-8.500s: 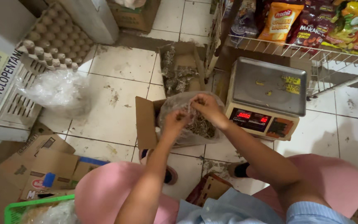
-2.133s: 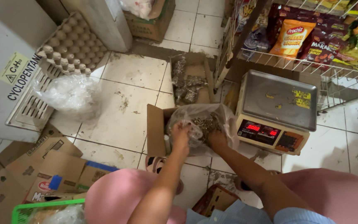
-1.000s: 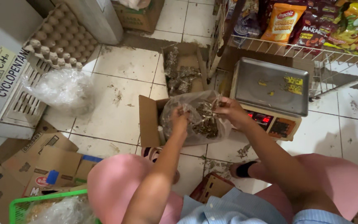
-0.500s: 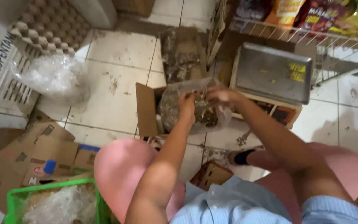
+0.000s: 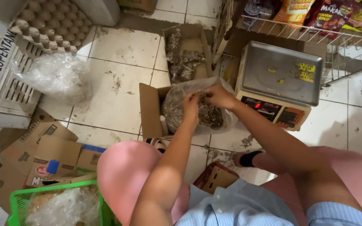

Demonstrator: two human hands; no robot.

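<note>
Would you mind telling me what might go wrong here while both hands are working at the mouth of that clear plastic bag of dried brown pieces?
The clear plastic bag of dried brown pieces sits in a small open cardboard box and looks thin; it might tear or tip, adding to the debris on the white tiled floor.

The left hand and right hand work close to the grey digital scale, which an elbow could knock.

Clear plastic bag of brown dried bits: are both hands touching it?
Touching. In the head view the left hand and right hand both pinch the clear plastic bag at its gathered mouth.
</note>
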